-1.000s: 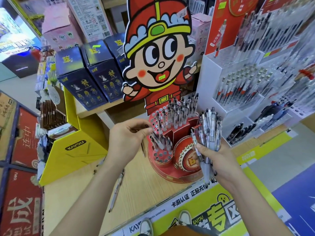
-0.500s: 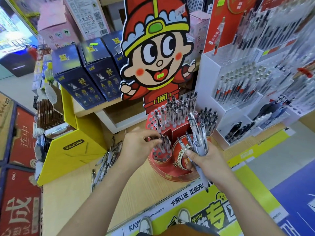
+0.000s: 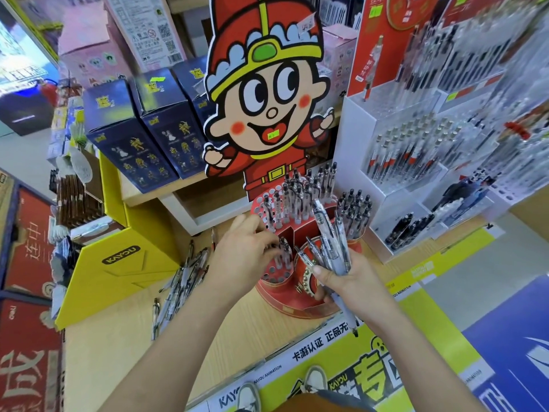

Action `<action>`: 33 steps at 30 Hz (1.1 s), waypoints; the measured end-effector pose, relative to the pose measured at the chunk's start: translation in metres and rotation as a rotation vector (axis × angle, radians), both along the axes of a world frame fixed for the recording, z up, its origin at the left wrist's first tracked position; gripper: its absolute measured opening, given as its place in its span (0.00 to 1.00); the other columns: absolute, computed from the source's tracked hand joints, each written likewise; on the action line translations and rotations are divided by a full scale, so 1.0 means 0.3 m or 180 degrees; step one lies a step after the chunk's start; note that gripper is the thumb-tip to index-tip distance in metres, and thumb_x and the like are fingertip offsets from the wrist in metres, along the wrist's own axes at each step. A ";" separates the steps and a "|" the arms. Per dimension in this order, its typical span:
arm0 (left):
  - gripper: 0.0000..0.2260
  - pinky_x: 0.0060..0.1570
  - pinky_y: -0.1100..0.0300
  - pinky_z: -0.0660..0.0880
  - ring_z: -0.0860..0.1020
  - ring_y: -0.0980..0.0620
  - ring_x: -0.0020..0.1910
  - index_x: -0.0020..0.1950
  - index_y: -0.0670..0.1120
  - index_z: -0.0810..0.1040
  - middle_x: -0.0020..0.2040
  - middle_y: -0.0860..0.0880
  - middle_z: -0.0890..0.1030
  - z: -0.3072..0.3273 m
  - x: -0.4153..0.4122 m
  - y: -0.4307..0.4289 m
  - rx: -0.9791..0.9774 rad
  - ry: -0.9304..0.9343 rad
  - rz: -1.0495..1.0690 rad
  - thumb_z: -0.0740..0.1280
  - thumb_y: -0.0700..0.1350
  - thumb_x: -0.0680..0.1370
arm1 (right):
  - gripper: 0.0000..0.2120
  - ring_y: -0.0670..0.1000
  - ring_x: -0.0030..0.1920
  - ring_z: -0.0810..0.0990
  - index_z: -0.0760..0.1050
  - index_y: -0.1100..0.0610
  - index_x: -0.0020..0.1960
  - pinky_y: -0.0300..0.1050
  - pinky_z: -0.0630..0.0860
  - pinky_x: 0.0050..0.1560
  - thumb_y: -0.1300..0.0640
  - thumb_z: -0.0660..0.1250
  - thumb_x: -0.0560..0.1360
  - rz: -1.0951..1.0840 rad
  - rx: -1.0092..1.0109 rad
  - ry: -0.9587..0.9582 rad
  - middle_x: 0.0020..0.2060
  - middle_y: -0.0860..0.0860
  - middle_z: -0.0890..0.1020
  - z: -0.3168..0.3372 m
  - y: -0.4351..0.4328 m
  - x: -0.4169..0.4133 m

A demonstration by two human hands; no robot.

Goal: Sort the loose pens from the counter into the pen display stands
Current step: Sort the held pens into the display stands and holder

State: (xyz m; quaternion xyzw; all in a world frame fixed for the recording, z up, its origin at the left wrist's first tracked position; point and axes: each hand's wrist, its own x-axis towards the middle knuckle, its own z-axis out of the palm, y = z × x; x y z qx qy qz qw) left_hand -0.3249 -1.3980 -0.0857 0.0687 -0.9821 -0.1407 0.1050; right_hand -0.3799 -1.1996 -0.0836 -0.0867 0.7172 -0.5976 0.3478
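Note:
A red cartoon pen display stand [image 3: 285, 295] sits on the wooden counter [image 3: 118, 346], its tiered holes holding several upright pens [image 3: 300, 191]. My right hand [image 3: 347, 281] is shut on a bundle of clear-and-black pens [image 3: 329, 242], held just in front of the stand. My left hand [image 3: 246, 251] reaches over the stand's lower left tier, fingertips pinching a pen [image 3: 280, 252] standing in a hole. A heap of loose pens [image 3: 181, 281] lies on the counter left of the stand.
A yellow cardboard box [image 3: 118, 263] stands at the left. Dark blue boxes [image 3: 142, 132] sit behind on a raised shelf. A white tiered pen rack [image 3: 416, 162] full of pens stands to the right. The counter's front edge carries a yellow banner [image 3: 341, 367].
The view has shifted down and left, revealing the loose pens. My left hand moved down onto the lower tier; my right hand lowered its bundle toward the stand's front.

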 end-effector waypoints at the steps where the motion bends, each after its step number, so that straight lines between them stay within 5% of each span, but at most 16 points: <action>1: 0.09 0.41 0.55 0.73 0.68 0.51 0.48 0.50 0.48 0.84 0.44 0.52 0.72 0.000 -0.002 0.002 -0.0032 0.0000 -0.0014 0.71 0.51 0.74 | 0.04 0.52 0.31 0.81 0.73 0.56 0.46 0.41 0.74 0.30 0.62 0.68 0.78 0.0034 0.0020 0.0057 0.30 0.49 0.79 -0.001 0.001 0.001; 7: 0.12 0.47 0.57 0.71 0.69 0.53 0.50 0.55 0.50 0.83 0.46 0.54 0.73 0.032 0.002 0.013 0.0175 -0.0198 0.0066 0.71 0.52 0.74 | 0.08 0.48 0.28 0.79 0.74 0.48 0.50 0.40 0.75 0.30 0.60 0.67 0.78 0.0243 0.0368 0.0643 0.30 0.47 0.80 -0.013 0.011 0.001; 11: 0.16 0.49 0.61 0.75 0.75 0.60 0.48 0.65 0.57 0.75 0.52 0.61 0.77 0.113 0.016 0.075 0.1617 0.0307 0.0481 0.68 0.50 0.77 | 0.09 0.46 0.26 0.77 0.73 0.45 0.48 0.41 0.75 0.30 0.60 0.66 0.79 0.0337 0.0366 0.0752 0.32 0.47 0.81 -0.012 0.016 0.005; 14: 0.20 0.49 0.69 0.74 0.75 0.68 0.50 0.67 0.62 0.69 0.55 0.65 0.75 0.155 -0.002 0.125 0.2544 0.0057 0.0410 0.68 0.54 0.76 | 0.10 0.47 0.26 0.76 0.72 0.46 0.46 0.40 0.74 0.29 0.60 0.67 0.78 0.0458 0.0292 0.0723 0.29 0.45 0.80 -0.002 0.014 0.010; 20: 0.15 0.55 0.51 0.79 0.80 0.51 0.52 0.56 0.52 0.81 0.52 0.52 0.83 0.157 -0.025 0.122 0.3701 0.0155 0.0619 0.72 0.37 0.73 | 0.04 0.49 0.27 0.76 0.73 0.51 0.47 0.42 0.71 0.28 0.57 0.68 0.78 0.0571 -0.0059 0.0374 0.38 0.54 0.84 0.007 0.024 0.017; 27: 0.17 0.46 0.64 0.74 0.80 0.58 0.48 0.55 0.50 0.81 0.48 0.51 0.84 0.149 -0.020 0.113 0.3873 0.0237 0.0477 0.66 0.30 0.75 | 0.04 0.51 0.27 0.73 0.77 0.61 0.47 0.42 0.68 0.28 0.61 0.67 0.78 0.0578 -0.0653 -0.0298 0.40 0.59 0.83 0.006 0.021 0.031; 33: 0.14 0.46 0.57 0.77 0.80 0.52 0.46 0.57 0.46 0.80 0.47 0.46 0.83 0.178 -0.022 0.093 0.3978 0.0861 0.0636 0.64 0.31 0.77 | 0.10 0.51 0.28 0.74 0.72 0.60 0.57 0.44 0.68 0.28 0.63 0.68 0.77 0.0612 -0.0724 -0.0499 0.49 0.64 0.82 0.001 -0.001 0.051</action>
